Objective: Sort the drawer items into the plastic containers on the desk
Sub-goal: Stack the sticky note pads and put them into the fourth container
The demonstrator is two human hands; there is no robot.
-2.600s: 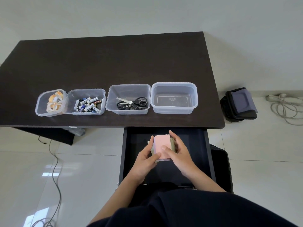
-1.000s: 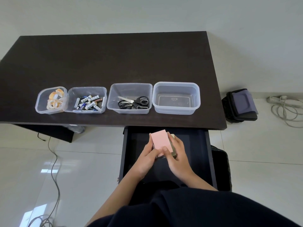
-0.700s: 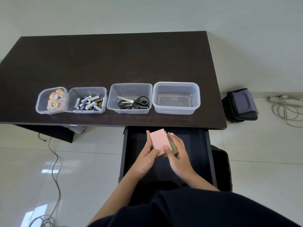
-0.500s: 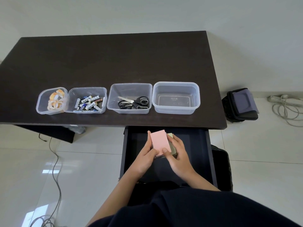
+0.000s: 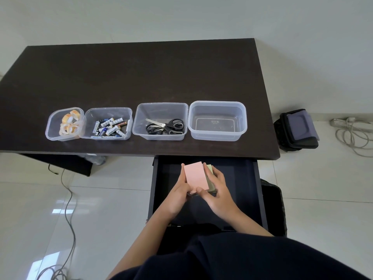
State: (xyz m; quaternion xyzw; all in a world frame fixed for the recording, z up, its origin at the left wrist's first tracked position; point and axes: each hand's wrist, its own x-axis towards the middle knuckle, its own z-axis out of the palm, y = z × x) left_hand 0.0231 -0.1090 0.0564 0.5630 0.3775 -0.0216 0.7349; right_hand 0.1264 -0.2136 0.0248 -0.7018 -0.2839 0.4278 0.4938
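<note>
Both my hands' fingers (image 5: 218, 174) around the pink rectangular paper pad (image 5: 196, 176), greenish pads (image 5: 210, 178) beneath mostly hidden.

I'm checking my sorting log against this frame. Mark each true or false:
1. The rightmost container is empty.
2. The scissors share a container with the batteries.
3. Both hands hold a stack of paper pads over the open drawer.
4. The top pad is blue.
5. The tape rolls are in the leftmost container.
1. True: the rightmost container holds nothing.
2. False: the scissors lie alone in the third container; the batteries are in the second.
3. True: the left hand and right hand grip the paper pads above the drawer.
4. False: it is pink.
5. True: the tape rolls sit there.
</note>
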